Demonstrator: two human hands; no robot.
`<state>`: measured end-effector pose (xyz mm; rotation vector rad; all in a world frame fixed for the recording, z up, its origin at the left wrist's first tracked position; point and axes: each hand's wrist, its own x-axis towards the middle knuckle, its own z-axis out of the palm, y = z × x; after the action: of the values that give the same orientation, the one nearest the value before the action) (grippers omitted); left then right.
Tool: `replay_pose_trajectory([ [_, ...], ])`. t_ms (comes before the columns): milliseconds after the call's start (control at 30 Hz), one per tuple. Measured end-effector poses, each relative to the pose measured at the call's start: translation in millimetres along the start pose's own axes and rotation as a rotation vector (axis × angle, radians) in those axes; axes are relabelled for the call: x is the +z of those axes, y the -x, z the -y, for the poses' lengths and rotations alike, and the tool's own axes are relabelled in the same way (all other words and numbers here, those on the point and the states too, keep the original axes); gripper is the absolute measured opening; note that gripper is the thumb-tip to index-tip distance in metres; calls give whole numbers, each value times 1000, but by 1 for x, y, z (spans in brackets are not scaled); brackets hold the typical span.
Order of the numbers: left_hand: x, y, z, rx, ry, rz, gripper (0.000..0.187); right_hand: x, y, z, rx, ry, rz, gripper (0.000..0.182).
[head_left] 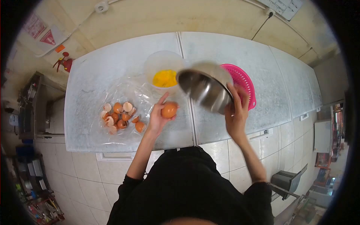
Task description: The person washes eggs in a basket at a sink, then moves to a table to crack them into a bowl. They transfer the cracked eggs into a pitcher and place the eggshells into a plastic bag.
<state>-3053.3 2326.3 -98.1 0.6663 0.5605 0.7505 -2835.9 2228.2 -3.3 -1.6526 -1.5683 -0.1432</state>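
A brown egg (169,110) rests in my left hand (158,117), its index finger stretched out toward a translucent bowl (157,60). Yellow yolks (165,78) lie in the bottom of that bowl. My right hand (237,108) grips the rim of a metal bowl (208,88), which is tilted on its side with its mouth facing left, slightly blurred. Behind the metal bowl, partly covered by it, is a pink perforated basket (245,80). Left of my left hand, cracked eggshells (120,116) are heaped on a clear plastic bag (112,138).
The pale worktop (86,82) has a seam running between the two bowls. A wall with a plugged-in cable stands behind it. A fire extinguisher (65,63) is off the left corner. A dark bin (287,182) stands on the tiled floor at right.
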Motion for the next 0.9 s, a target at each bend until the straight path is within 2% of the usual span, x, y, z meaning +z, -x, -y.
replay_pose_trajectory([
  [100,-8,20,-3,21,11,29,51,15,78,-24,360,-191,43,64],
  [167,-8,30,0,-1,17,39,48,42,131,-44,636,-472,69,57],
  [233,-5,35,3,3,-1,-96,43,57,137,-49,695,-593,162,52],
  [300,-6,35,7,-25,5,-83,38,72,142,-59,729,-559,152,49],
  [367,-10,34,14,-60,59,17,39,77,126,-67,798,-497,317,49],
  [400,-10,33,17,-64,57,19,39,70,113,-67,946,-477,460,50],
  [433,-9,32,20,-64,55,49,41,59,94,-61,948,-478,458,50],
  [500,-5,29,22,-63,48,75,43,43,54,-58,243,121,260,45],
  [600,5,27,27,-103,-42,18,49,43,-9,-113,172,358,241,43],
  [667,8,20,32,-178,4,73,53,58,-34,-169,126,405,233,43],
  [733,11,15,36,-204,22,111,54,79,-34,-228,-6,306,429,44],
  [767,13,13,37,-237,43,154,55,75,-34,-231,-13,292,432,44],
  [833,18,10,42,-253,66,116,58,71,-33,-231,-99,159,381,41],
  [900,18,4,48,-280,83,83,60,46,-35,-186,-37,108,399,43],
])
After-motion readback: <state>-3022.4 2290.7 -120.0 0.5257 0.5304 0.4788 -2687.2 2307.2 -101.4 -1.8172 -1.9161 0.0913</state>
